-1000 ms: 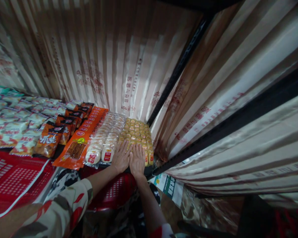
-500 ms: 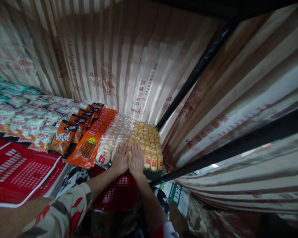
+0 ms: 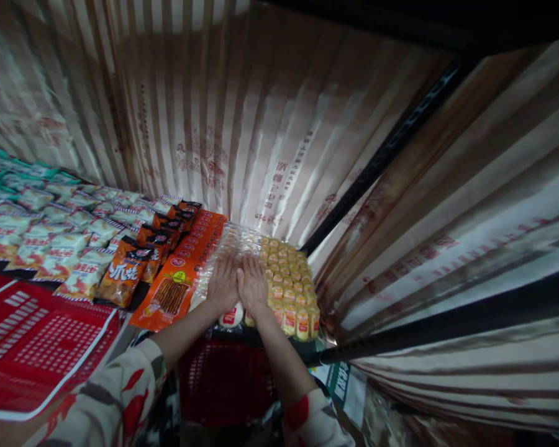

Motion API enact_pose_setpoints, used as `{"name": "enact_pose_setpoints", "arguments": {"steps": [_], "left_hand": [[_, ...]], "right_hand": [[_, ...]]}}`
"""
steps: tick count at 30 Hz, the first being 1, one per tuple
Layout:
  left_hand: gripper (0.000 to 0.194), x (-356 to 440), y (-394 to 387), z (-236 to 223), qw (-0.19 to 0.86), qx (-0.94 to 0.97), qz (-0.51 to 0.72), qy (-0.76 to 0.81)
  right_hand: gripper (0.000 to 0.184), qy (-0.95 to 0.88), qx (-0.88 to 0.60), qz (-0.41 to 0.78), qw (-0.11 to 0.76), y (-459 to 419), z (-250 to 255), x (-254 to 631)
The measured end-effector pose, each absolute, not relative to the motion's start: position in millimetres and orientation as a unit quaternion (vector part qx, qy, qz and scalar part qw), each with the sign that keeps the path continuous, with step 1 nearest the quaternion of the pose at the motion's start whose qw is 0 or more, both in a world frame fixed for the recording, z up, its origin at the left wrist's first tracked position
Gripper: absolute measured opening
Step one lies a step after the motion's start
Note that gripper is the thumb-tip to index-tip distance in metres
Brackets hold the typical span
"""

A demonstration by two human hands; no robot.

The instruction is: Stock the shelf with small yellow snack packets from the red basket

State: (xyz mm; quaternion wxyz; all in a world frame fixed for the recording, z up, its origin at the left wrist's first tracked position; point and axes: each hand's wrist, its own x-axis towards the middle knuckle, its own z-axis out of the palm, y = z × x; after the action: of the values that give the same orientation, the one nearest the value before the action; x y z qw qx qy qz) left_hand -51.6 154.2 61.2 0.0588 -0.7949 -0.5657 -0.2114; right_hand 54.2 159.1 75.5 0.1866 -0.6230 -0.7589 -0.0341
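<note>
My left hand (image 3: pixel 222 285) lies flat with its fingers stretched out over rows of round white snacks in clear wrap (image 3: pixel 230 315). Close beside it, my right hand (image 3: pixel 253 283) also rests flat, palm down, on the wrapped rows. Neither hand grips anything. Just right of my right hand stand rows of small yellow packaged snacks (image 3: pixel 291 292). To the left of my left hand lies a flat orange snack packet (image 3: pixel 179 279) with a window showing brown sticks.
Orange-and-black snack bags (image 3: pixel 122 273) and pale snack bags (image 3: pixel 65 248) fill the left of the display. Red plastic baskets (image 3: pixel 41 335) sit in front and below. Behind hangs a pleated printed curtain (image 3: pixel 246 124), crossed by a dark metal post (image 3: pixel 382 155).
My hands have slid up and away from me along the wrapped white snacks, my right hand moving off the edge of the yellow ones. The view has shifted slightly.
</note>
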Motion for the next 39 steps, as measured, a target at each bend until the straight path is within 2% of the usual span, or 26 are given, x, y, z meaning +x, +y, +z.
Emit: {"name": "enact_pose_setpoints", "arguments": {"steps": [7, 12, 18, 27, 34, 39], "left_hand": [[0.056, -62.6, 164.0, 58.0, 0.015, -0.814, -0.111, -0.570], [0.057, -61.3, 178.1, 67.8, 0.003, -0.804, -0.114, -0.583], [0.057, -63.8, 192.3, 66.6, -0.024, -0.809, -0.072, -0.583], [0.055, -61.8, 210.4, 75.9, -0.024, -0.790, -0.080, -0.607], [0.056, -61.8, 224.9, 74.3, -0.050, -0.784, -0.057, -0.616], [0.056, -60.4, 232.9, 78.0, -0.073, -0.779, -0.054, -0.621]], "right_hand": [[0.052, -0.763, -0.630, 0.001, 0.144, 171.6, 67.7, 43.7], [0.054, -0.767, -0.625, 0.012, 0.147, 184.5, 82.4, 44.8], [0.056, -0.756, -0.642, 0.063, 0.108, 197.6, 81.1, 42.1], [0.058, -0.752, -0.647, 0.060, 0.109, 219.5, 91.9, 43.6], [0.060, -0.739, -0.666, 0.077, 0.073, 235.5, 79.9, 43.4], [0.058, -0.745, -0.658, 0.045, 0.094, 240.6, 83.9, 46.8]]}}
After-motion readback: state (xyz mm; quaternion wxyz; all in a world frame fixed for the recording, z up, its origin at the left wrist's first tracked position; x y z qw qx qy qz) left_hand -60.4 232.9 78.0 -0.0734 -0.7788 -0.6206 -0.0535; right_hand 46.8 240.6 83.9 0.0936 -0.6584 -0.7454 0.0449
